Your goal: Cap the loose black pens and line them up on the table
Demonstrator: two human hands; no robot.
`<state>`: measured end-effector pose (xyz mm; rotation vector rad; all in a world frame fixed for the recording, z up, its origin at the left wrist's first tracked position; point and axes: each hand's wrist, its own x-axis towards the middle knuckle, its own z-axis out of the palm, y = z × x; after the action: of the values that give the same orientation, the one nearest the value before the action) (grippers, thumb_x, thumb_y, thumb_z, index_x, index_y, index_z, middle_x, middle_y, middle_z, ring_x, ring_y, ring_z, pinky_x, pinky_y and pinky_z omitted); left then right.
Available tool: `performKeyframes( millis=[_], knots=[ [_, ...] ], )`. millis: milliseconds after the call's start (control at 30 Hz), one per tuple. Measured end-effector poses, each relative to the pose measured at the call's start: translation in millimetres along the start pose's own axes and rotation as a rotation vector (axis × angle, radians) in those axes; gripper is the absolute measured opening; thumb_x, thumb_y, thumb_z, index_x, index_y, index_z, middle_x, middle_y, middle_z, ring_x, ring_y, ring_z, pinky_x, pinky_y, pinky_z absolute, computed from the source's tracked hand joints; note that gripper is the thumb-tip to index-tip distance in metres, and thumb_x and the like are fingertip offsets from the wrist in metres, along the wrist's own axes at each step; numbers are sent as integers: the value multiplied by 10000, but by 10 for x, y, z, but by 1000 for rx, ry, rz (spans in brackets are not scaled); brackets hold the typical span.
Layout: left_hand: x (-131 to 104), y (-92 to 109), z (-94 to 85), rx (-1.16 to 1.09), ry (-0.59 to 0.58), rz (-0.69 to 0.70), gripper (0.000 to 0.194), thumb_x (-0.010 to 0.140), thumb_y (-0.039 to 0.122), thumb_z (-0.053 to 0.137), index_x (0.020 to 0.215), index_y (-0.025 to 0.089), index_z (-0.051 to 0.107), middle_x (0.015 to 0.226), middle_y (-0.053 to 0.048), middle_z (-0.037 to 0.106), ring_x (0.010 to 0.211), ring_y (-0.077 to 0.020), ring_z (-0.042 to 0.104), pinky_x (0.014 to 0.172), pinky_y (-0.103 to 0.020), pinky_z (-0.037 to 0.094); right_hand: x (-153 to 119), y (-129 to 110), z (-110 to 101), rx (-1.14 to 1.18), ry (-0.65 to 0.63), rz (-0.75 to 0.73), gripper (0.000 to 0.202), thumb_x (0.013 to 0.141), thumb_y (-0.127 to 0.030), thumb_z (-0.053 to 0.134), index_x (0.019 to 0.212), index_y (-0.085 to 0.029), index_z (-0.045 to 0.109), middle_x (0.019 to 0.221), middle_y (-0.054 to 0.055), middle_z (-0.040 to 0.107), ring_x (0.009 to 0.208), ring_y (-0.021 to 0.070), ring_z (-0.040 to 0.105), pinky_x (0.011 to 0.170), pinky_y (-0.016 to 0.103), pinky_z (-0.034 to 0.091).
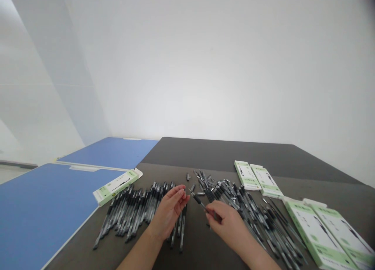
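Observation:
My right hand (227, 219) is closed around the lower barrel of a pen (197, 199) with a black grip. The pen's narrow end points up and left, toward my left hand (171, 211). The thumb and fingers of that hand are pinched together; a tiny piece shows at their tips, too small to name. A gap separates it from the pen's tip. Beneath and left of my left hand lies a spread of pens (137, 209) with black grips. Right of my right hand is a heap of pen barrels (252, 207), with small silver and dark pen parts (200, 193) scattered at its upper left.
One green and white pen box (117, 186) lies at the left table edge. Several more stand right: a box (246, 175) at the back and a larger-looking box (318, 231) near the front. Thin refills (283, 213) lie by the heap. Blue boards (58, 207) adjoin the dark table (216, 152).

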<state>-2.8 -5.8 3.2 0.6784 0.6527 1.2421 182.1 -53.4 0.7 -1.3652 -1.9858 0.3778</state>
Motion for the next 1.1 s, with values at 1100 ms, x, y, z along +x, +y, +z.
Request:
performKeyframes(
  millis=[1100],
  knots=[
    [-22, -72, -4, 192, -12, -29, 223, 628, 271, 739, 804, 147, 681, 775, -19, 658, 721, -108, 586, 757, -232, 446, -34, -60, 75, 734, -37, 342, 358, 778, -412, 530, 1059, -194, 567, 525, -76, 384, 482, 96, 388, 464, 204, 302]
  ],
)
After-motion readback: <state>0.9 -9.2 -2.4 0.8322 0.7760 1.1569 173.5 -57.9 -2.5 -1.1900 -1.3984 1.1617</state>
